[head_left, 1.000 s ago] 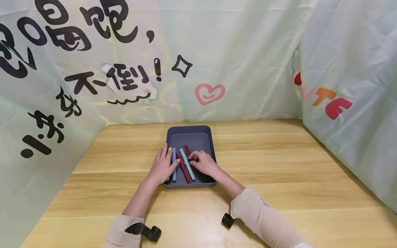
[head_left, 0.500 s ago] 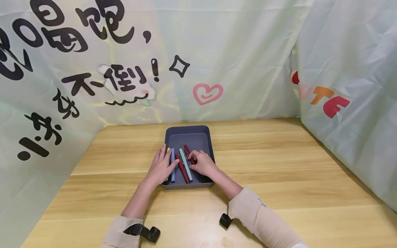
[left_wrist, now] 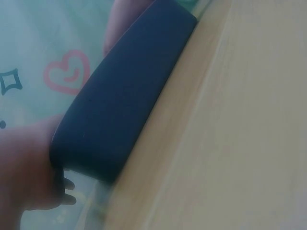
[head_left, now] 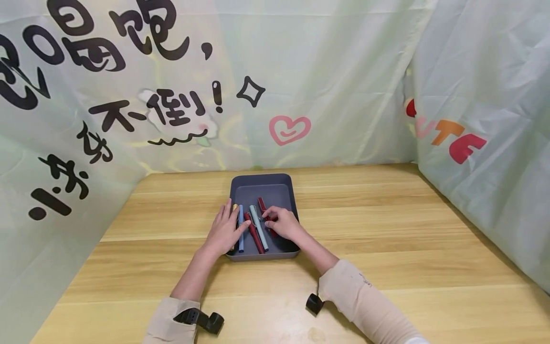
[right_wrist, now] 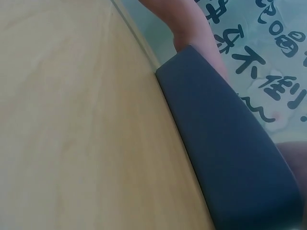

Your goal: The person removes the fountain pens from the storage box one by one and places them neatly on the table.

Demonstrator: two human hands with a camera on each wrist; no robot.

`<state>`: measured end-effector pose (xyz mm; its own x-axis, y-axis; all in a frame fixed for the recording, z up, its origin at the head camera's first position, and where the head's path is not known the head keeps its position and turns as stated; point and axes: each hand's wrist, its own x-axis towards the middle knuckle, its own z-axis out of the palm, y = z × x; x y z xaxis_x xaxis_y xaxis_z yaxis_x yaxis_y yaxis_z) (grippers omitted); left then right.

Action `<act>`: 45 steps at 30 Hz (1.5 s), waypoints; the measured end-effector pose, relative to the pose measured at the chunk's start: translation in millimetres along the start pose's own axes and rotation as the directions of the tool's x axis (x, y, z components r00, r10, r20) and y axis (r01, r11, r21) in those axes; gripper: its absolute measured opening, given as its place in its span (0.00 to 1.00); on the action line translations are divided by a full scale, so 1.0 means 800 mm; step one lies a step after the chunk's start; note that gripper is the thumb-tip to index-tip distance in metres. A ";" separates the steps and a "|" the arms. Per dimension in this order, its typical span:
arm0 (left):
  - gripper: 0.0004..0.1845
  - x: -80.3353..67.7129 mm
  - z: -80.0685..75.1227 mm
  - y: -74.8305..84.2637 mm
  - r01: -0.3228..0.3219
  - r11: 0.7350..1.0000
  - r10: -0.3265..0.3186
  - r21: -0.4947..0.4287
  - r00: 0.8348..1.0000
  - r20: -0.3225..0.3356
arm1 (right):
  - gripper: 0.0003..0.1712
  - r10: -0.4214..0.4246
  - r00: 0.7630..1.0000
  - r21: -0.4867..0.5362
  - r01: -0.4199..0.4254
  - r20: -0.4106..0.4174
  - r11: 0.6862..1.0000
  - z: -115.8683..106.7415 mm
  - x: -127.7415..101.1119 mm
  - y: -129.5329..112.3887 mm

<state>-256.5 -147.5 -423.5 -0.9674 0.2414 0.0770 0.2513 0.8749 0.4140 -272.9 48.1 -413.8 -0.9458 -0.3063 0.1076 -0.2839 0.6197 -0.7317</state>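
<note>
The right hand [head_left: 281, 223] seems to pinch a slim dark-red pen [head_left: 261, 204]; a light, level hold should spare the slender pale-blue pen [head_left: 259, 228] just left of it. The left hand [head_left: 222, 230], fingers straight, partly hides a yellow pen [head_left: 234, 208]. Around both, the dark-grey rectangular tray [head_left: 263, 193] blocks the pens in both wrist views.

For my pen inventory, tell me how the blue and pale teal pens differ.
The blue pen is darker than the pale teal pen. The blue pen runs nearly straight ahead; the pale teal pen slants. The left hand partly hides the blue pen, not the pale teal one. Both lie in the tray.
</note>
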 end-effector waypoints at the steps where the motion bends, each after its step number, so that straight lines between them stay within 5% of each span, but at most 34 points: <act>1: 0.37 0.000 0.000 0.000 0.002 1.000 -0.002 0.003 1.000 0.002 | 0.06 -0.001 1.000 0.018 0.001 0.000 1.000 -0.001 0.000 0.000; 15: 0.37 0.001 -0.001 0.001 0.013 1.000 -0.013 -0.009 1.000 0.016 | 0.13 0.093 0.993 0.259 -0.111 0.079 0.960 -0.003 0.000 -0.003; 27: 0.38 0.000 -0.001 0.004 0.011 1.000 -0.011 -0.004 1.000 0.014 | 0.16 0.068 0.996 0.299 -0.084 0.063 0.950 -0.013 -0.002 -0.007; 45: 0.37 -0.003 -0.002 0.003 -0.009 1.000 0.009 -0.029 1.000 0.003 | 0.19 0.066 0.997 0.335 -0.073 0.034 0.939 -0.079 -0.023 -0.005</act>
<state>-253.9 -146.8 -421.2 -0.9649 0.2508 0.0779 0.2591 0.8603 0.4390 -264.3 96.7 -370.3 -0.9566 -0.2892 0.0364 -0.1446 0.3625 -0.9207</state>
